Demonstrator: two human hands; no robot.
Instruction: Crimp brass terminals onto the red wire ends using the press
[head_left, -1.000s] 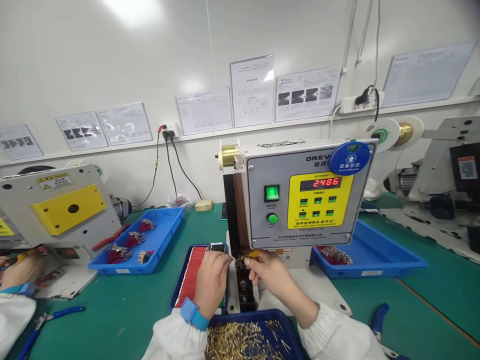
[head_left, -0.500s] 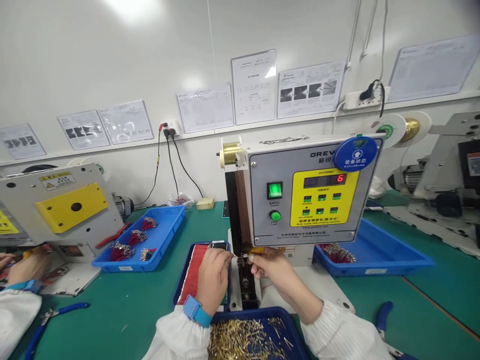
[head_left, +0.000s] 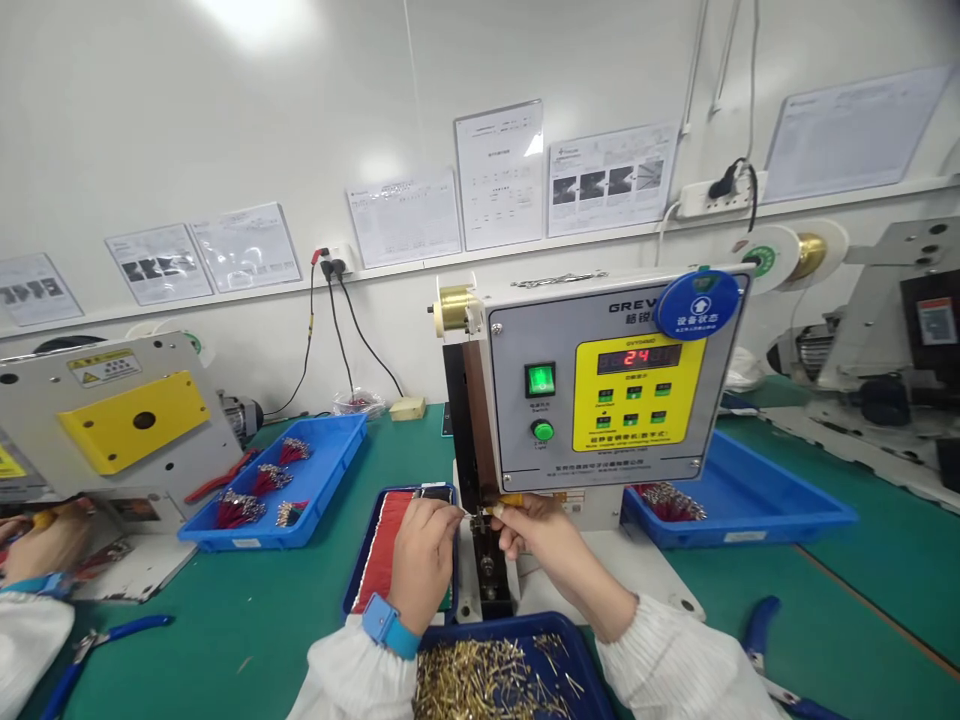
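Observation:
My left hand, with a blue band on its wrist, is at the left of the machine's black crimping head. Its thumb and fingertips are pinched together on something thin and pale, too small to name. From the right, my right hand comes to the same spot, thumb and finger closed beside an orange-yellow part; what they pinch is hidden. Under my left hand lies a dark blue tray of red wires with pale ends. A second tray, nearer me, holds many small gold-coloured metal terminals.
The crimping machine stands in front with its panel lit. Blue bins of wire bundles flank it, one left, one right. Blue-handled pliers lie left and right. A co-worker's hand works at the left machine.
The panel display has changed from 6 to 24. Both hands stay pinched at the crimping head. The view has shifted slightly.

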